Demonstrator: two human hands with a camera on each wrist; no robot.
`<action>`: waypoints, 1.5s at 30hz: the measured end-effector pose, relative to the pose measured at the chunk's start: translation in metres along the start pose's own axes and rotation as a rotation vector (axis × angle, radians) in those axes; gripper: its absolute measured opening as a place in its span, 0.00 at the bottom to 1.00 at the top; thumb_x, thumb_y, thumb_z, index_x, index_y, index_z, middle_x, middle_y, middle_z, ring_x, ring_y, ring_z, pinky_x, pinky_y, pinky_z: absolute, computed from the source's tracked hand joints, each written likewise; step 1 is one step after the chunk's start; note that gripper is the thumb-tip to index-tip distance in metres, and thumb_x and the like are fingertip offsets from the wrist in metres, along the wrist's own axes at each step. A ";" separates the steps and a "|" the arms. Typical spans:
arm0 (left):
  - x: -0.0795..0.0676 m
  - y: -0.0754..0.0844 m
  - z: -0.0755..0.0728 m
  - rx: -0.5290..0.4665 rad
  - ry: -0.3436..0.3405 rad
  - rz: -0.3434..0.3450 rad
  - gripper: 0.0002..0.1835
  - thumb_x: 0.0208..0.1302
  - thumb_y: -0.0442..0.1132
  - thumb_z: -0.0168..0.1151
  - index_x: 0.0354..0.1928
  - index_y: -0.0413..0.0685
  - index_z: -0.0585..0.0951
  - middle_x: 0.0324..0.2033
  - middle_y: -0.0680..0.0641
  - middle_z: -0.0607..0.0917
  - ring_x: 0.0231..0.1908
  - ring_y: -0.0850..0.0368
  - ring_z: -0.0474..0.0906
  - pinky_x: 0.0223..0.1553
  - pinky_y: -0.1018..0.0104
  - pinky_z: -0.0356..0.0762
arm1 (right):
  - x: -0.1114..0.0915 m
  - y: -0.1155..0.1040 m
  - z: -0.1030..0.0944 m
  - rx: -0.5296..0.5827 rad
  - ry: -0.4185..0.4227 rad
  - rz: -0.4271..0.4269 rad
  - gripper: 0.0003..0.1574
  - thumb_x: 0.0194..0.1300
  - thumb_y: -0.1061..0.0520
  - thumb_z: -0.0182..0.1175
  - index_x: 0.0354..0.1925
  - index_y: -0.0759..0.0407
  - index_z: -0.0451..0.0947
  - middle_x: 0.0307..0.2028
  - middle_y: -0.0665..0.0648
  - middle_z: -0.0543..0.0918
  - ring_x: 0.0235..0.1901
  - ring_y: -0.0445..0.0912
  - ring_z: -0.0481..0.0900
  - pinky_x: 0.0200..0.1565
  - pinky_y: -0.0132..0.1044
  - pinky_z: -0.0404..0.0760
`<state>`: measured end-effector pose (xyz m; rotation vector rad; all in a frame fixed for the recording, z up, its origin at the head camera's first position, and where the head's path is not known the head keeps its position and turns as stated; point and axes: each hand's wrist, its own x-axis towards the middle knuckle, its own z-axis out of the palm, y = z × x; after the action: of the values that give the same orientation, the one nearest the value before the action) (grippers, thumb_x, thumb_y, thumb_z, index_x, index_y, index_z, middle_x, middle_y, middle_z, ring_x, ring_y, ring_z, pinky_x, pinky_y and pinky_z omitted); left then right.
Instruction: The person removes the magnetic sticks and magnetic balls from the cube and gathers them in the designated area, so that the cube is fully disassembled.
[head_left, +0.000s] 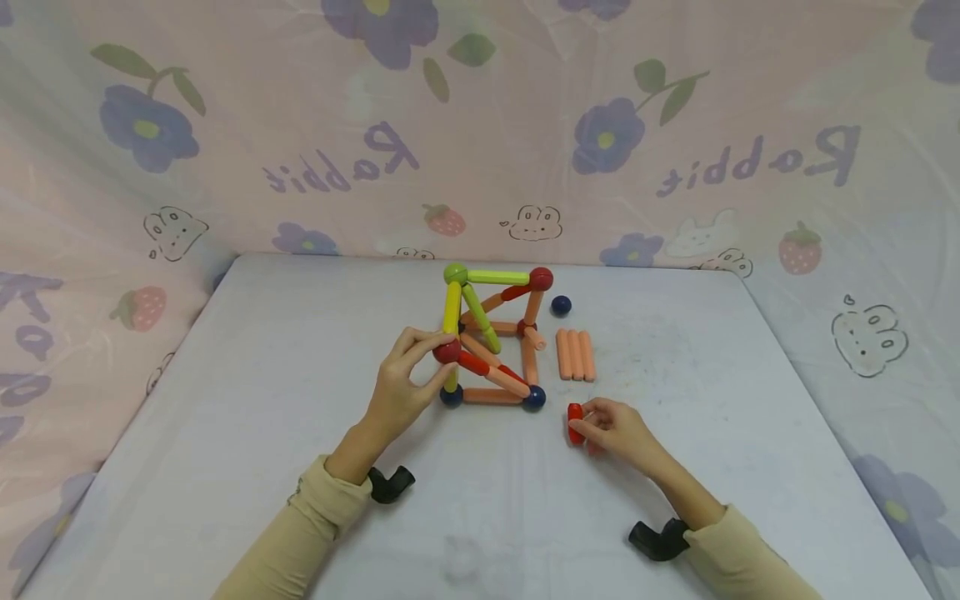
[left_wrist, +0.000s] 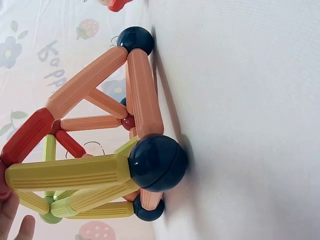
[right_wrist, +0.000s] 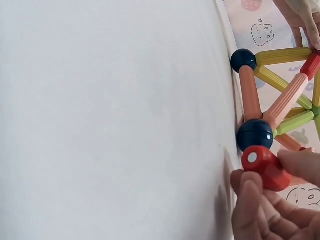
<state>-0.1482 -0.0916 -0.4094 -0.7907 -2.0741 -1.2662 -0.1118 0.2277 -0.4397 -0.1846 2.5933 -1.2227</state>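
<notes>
On the table stands a frame of magnetic rods and balls, with orange, red, yellow and green rods; one yellow rod (left_wrist: 70,172) runs up from a blue ball (left_wrist: 157,162). At its near upper left corner my left hand (head_left: 397,387) pinches a red ball (head_left: 447,351) between thumb and fingers. Right of the frame, my right hand (head_left: 624,435) holds a short red magnetic rod (head_left: 575,423), whose silver end shows in the right wrist view. Something reddish lies partly hidden under that hand. Another blue ball (head_left: 534,398) forms the frame's near right corner.
Several orange rods (head_left: 576,355) lie side by side to the right of the frame. A loose blue ball (head_left: 561,306) sits behind them. A printed curtain (head_left: 480,150) hangs behind the white table (head_left: 300,333).
</notes>
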 end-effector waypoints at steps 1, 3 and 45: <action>0.000 0.000 0.000 0.001 -0.001 -0.001 0.22 0.48 0.24 0.72 0.49 0.36 0.82 0.41 0.40 0.80 0.44 0.49 0.79 0.56 0.87 0.70 | -0.001 0.000 0.000 0.018 -0.009 0.021 0.17 0.63 0.57 0.63 0.43 0.70 0.75 0.22 0.59 0.84 0.18 0.39 0.76 0.24 0.30 0.77; 0.000 0.000 0.000 0.002 0.000 -0.001 0.22 0.48 0.24 0.72 0.49 0.36 0.82 0.41 0.40 0.80 0.44 0.49 0.79 0.55 0.87 0.70 | -0.001 0.001 0.002 0.051 -0.019 0.061 0.18 0.63 0.56 0.63 0.43 0.71 0.74 0.22 0.58 0.84 0.18 0.40 0.77 0.24 0.31 0.79; -0.001 -0.001 0.000 -0.006 0.005 -0.005 0.21 0.49 0.25 0.71 0.49 0.36 0.82 0.41 0.40 0.80 0.45 0.49 0.79 0.55 0.87 0.70 | 0.070 -0.064 -0.011 0.154 0.094 0.112 0.33 0.70 0.44 0.55 0.61 0.66 0.66 0.50 0.69 0.79 0.35 0.47 0.83 0.35 0.32 0.84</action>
<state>-0.1480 -0.0918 -0.4107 -0.7853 -2.0706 -1.2758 -0.1819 0.1790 -0.3969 0.0490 2.5336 -1.4138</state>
